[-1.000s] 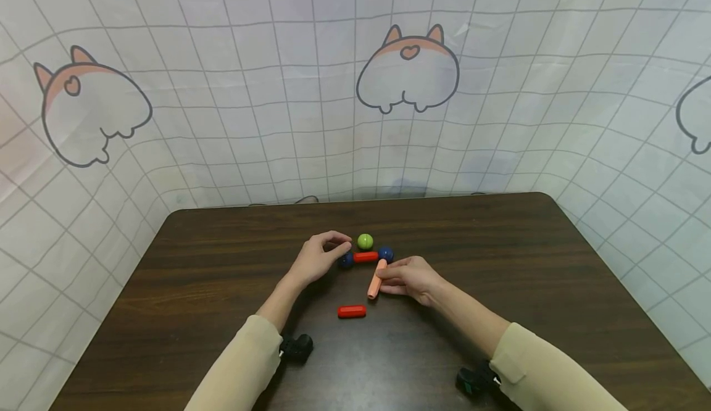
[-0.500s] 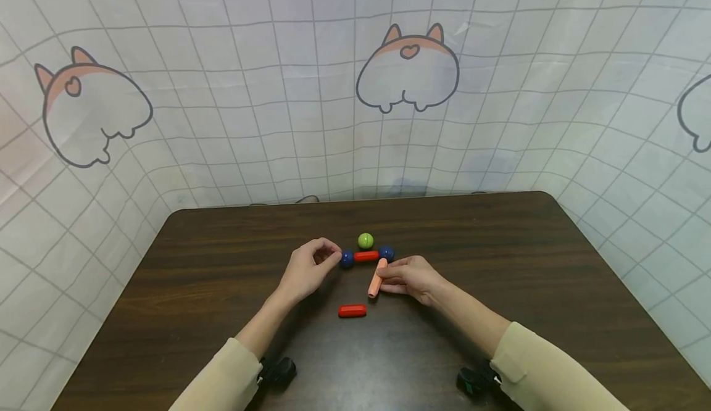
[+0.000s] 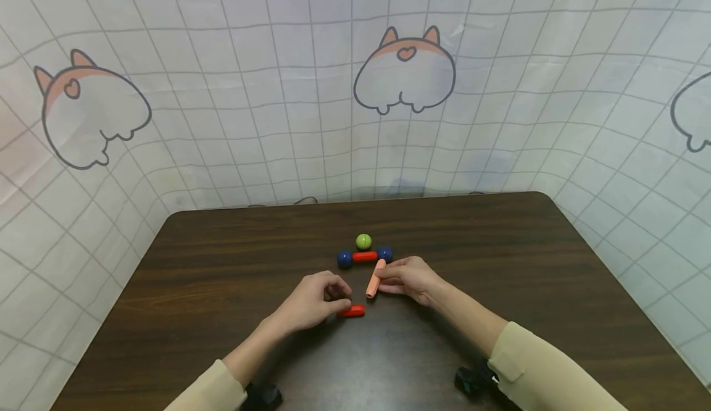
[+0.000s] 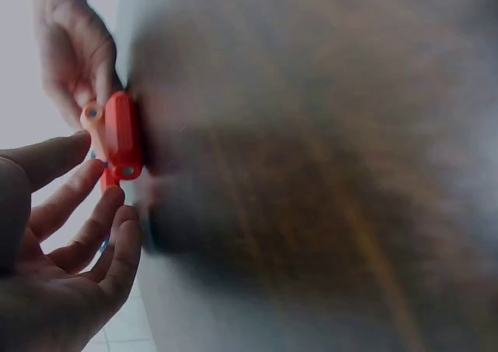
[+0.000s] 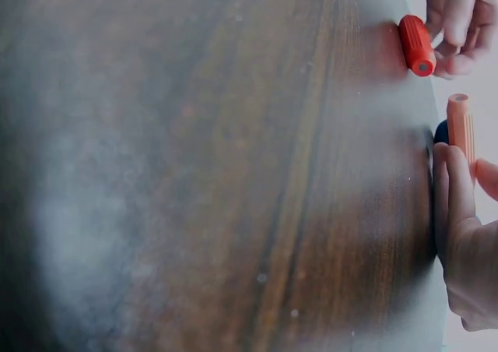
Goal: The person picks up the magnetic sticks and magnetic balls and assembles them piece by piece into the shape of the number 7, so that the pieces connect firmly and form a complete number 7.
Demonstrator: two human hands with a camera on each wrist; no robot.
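Between thumb and fingers my right hand (image 3: 413,280) pinches a peach-coloured rod (image 3: 375,279), tilted with its upper end close to a blue ball (image 3: 384,253). My left hand (image 3: 312,300) is over the left end of a loose red rod (image 3: 357,311) lying on the table. In the left wrist view its fingers and thumb are apart beside that red rod (image 4: 122,134); whether they touch it I cannot tell. Farther back, a second red rod (image 3: 365,256) lies between the right blue ball and a left blue ball (image 3: 344,259). Behind them sits a green ball (image 3: 363,242).
A dark wooden table (image 3: 222,244) carries everything, its back edge against a white grid-patterned curtain (image 3: 250,121) with cartoon animals. A thin cable (image 3: 305,200) shows at that edge. Black wrist cameras sit at both cuffs.
My left hand has left the left blue ball and come toward me, to the loose red rod. My right hand holds the peach-coloured rod in nearly the same place.
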